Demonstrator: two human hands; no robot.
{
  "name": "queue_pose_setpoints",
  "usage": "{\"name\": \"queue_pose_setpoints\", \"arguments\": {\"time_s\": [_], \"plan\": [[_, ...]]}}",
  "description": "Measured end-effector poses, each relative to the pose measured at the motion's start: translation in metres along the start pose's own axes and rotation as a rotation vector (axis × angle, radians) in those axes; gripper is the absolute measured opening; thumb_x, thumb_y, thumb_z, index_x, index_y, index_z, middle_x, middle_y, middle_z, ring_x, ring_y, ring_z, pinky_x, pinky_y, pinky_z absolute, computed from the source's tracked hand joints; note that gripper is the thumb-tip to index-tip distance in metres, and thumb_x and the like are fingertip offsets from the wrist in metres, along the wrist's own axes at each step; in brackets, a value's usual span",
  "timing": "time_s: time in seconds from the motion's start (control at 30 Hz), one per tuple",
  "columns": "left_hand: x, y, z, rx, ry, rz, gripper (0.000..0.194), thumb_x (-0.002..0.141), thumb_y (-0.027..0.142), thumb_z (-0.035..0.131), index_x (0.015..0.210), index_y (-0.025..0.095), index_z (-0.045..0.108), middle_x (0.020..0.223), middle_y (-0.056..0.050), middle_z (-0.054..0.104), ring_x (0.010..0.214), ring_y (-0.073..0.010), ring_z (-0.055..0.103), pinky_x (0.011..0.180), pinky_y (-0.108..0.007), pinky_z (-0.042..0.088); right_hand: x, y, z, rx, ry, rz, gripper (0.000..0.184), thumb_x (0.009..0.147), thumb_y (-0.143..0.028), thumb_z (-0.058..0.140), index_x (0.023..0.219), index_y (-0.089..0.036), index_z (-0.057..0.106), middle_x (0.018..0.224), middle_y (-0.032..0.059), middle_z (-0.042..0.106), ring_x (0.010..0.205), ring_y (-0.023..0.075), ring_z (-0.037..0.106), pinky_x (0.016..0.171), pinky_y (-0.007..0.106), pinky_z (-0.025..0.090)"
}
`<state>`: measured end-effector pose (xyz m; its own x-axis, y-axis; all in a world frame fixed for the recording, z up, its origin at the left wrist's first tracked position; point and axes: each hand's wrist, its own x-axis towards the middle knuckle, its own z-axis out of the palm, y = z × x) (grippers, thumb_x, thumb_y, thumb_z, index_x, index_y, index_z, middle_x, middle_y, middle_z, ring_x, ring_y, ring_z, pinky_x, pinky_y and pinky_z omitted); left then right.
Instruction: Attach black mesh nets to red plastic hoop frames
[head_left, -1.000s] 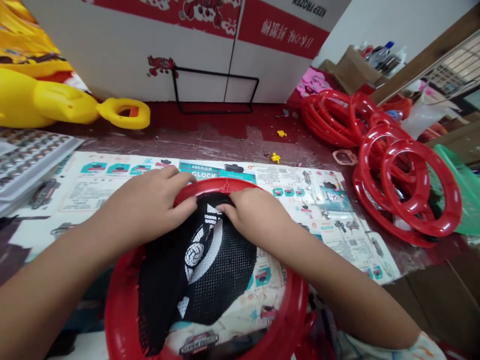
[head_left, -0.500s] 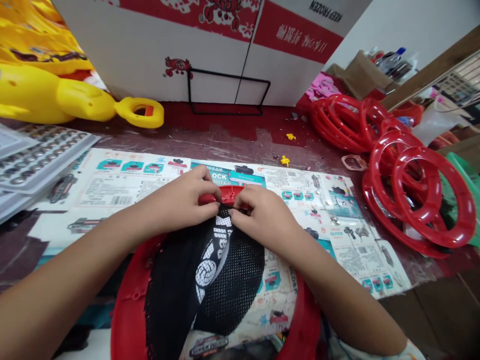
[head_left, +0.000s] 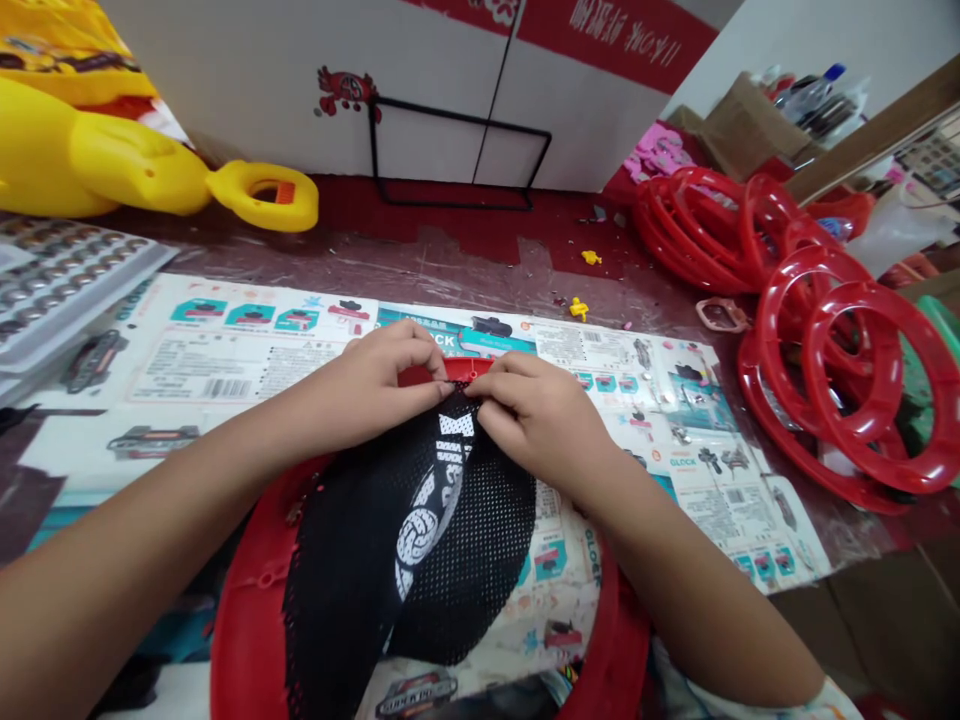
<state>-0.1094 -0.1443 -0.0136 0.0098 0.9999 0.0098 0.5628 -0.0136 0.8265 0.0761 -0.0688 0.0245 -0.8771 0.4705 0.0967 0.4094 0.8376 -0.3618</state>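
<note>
A large red plastic ring (head_left: 255, 600) lies in front of me on the cardboard-covered table. Black mesh fabric (head_left: 480, 550) with a white ball print hangs across part of it, its left edge along the ring's inner side and its right part folded loose. At the ring's far rim, my left hand (head_left: 401, 375) pinches the top edge of the mesh between thumb and fingers. Right beside it, my right hand (head_left: 525, 400) grips the same edge with curled fingers. Both sets of fingertips nearly meet and hide part of the rim.
Several red rings (head_left: 847, 370) are heaped at the right. Small yellow pieces (head_left: 577, 308) lie past the cardboard sheets (head_left: 247, 350). A black wire frame (head_left: 461, 120) stands against a white carton (head_left: 262, 90). At left are a yellow plastic toy (head_left: 142, 160) and a tray of round metal pieces (head_left: 75, 280).
Fingers of both hands have shifted slightly along the mesh's top edge, and the right hand's fingers reach farther over the rim. The camera view has tilted down a little.
</note>
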Motion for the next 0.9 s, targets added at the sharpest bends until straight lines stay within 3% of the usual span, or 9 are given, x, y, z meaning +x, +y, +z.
{"name": "queue_pose_setpoints", "arguments": {"time_s": [0.5, 0.9], "plan": [[0.002, 0.001, 0.005, 0.101, 0.068, 0.011, 0.026, 0.08, 0.039, 0.043, 0.068, 0.019, 0.056, 0.094, -0.005, 0.056, 0.088, -0.0205, 0.054, 0.082, -0.039, 0.04, 0.002, -0.002, 0.003, -0.063, -0.067, 0.046, 0.029, 0.09, -0.015, 0.047, 0.099, -0.012, 0.075, 0.091, 0.0096, 0.065, 0.086, 0.0194, 0.059, 0.08, 0.032, 0.047], [0.006, -0.002, 0.011, 0.389, 0.095, -0.153, 0.031, 0.082, 0.039, 0.042, 0.068, 0.021, 0.062, 0.089, -0.008, 0.059, 0.089, -0.0277, 0.053, 0.077, -0.045, 0.04, 0.005, -0.015, -0.004, -0.189, -0.18, 0.162, 0.031, 0.092, -0.017, 0.044, 0.1, -0.017, 0.074, 0.088, 0.0079, 0.063, 0.082, 0.0195, 0.055, 0.073, 0.03, 0.041]]}}
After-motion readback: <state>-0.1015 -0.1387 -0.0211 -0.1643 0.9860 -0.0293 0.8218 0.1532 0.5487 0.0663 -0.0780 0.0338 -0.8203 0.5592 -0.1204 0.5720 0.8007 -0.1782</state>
